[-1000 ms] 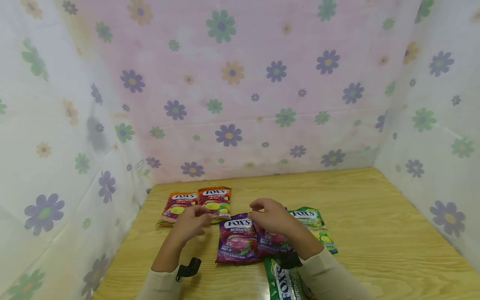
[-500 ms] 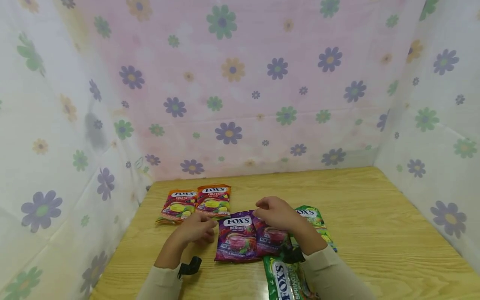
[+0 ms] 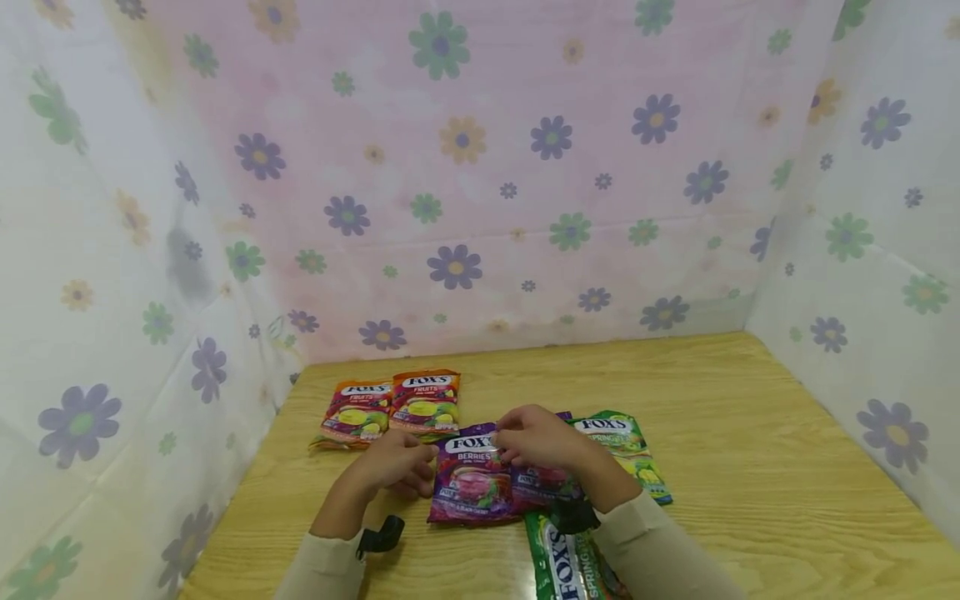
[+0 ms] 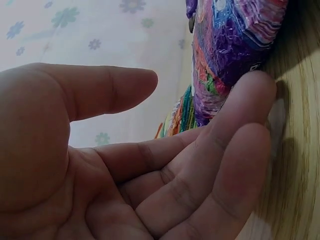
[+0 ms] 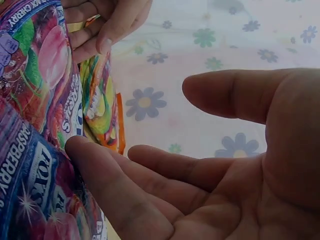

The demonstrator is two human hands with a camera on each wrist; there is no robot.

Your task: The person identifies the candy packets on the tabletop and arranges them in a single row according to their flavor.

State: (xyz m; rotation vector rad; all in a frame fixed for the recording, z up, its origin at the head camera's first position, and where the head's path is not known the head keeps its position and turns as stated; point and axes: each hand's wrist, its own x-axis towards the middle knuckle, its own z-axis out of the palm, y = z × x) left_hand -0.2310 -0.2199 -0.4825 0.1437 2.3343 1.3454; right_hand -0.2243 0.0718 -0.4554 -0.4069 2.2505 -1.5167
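Note:
Two purple candy bags lie side by side mid-table, the left berries bag [image 3: 472, 487] and the right berries bag [image 3: 534, 492], partly under my right hand. My left hand [image 3: 393, 467] is at the left berries bag's left edge, fingers loosely bent and thumb apart; in the left wrist view a fingertip meets the purple bag [image 4: 235, 45]. Above where the two purple bags meet hovers my right hand [image 3: 543, 442], palm hollow. In the right wrist view its fingertip touches or nearly touches the berries bag [image 5: 45, 65]. Neither hand grips anything.
Two orange-red fruits bags, a left one [image 3: 358, 412] and a right one [image 3: 425, 404], lie at the back left. One green candy bag [image 3: 618, 437] is right of the purple pair; another green bag [image 3: 562, 562] lies sideways in front. Flowered cloth [image 3: 510, 192] surrounds the wooden table [image 3: 720, 433].
My left hand has come from the front of the fruits bags down to the left berries bag's edge. My right hand shifted right, then back left over the purple bags.

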